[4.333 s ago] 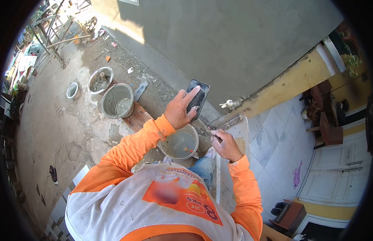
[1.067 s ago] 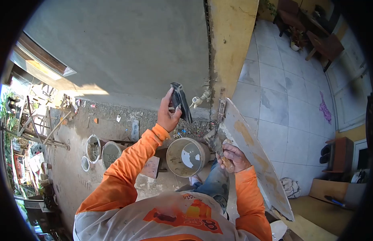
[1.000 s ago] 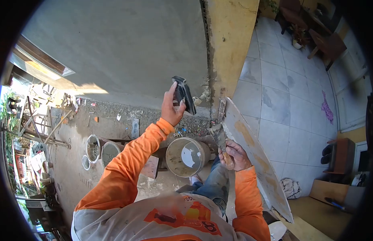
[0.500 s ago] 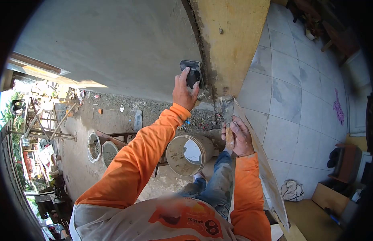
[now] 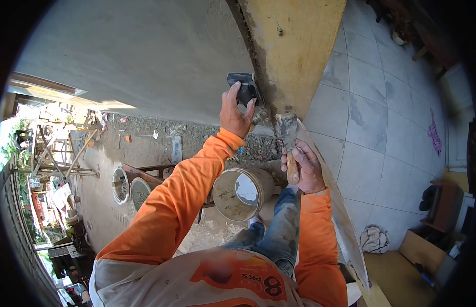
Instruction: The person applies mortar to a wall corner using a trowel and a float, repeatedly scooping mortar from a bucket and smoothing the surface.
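Note:
My left hand (image 5: 236, 115) grips a black plastering float (image 5: 242, 84) by its back, with the float against the grey plastered wall (image 5: 145, 56), close to the dark gap beside a yellow post (image 5: 291, 51). Lower and to the right, my right hand (image 5: 305, 166) is closed round the wooden handle of a putty knife (image 5: 289, 134). Its blade, smeared with grey mortar, points up towards the foot of the post. Beneath my hands stands a round bucket (image 5: 267, 187) holding some water, its inside dirtied with mortar.
Two more buckets, one (image 5: 120, 185) beside the other (image 5: 140, 193), stand to the left. Rubble (image 5: 197, 134) lies along the wall's foot. A thin board (image 5: 332, 204) stands upright beside my right arm, edging the tiled floor (image 5: 366, 123). A crumpled sack (image 5: 374, 239) lies on the tiles.
The float has shifted slightly up and left along the wall with my left hand. The putty knife has moved up a little and its handle has tilted in my right hand.

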Tool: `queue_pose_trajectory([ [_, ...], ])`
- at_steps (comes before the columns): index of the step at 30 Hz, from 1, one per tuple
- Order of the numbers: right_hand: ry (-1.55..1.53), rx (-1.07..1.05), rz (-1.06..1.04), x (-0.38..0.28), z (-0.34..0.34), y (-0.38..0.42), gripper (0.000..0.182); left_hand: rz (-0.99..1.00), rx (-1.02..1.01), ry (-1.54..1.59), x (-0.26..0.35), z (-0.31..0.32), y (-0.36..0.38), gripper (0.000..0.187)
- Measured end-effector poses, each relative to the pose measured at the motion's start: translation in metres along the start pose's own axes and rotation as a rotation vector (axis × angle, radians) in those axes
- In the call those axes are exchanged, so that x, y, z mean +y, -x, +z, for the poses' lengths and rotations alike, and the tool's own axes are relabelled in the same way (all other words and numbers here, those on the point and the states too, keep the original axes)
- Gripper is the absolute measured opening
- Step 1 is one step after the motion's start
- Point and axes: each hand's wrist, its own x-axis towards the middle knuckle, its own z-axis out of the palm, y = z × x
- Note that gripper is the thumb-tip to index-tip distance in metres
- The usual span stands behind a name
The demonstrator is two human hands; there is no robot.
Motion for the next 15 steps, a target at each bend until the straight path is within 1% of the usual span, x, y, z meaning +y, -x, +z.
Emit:
queue_pose_trajectory([
  [2, -0.01, 0.021, 0.005, 0.0, 0.0, 0.001, 0.029, -0.021, -0.006, 0.007, -0.001, -0.001, 0.001, 0.066],
  [8, -0.021, 0.022, -0.002, 0.001, -0.001, 0.002, 0.028, 0.006, 0.009, -0.013, 0.0, -0.001, -0.002, 0.065],
  [12, 0.011, 0.021, -0.014, -0.004, 0.004, -0.002, 0.028, -0.021, -0.002, 0.002, -0.001, 0.0, -0.001, 0.066],
  [14, 0.162, 0.071, -0.083, -0.007, 0.01, -0.008, 0.03, -0.024, -0.006, 0.003, -0.002, 0.0, 0.0, 0.066],
  [15, 0.162, 0.072, -0.08, -0.009, 0.012, -0.014, 0.03, -0.006, -0.005, 0.004, -0.004, 0.0, 0.0, 0.066],
])
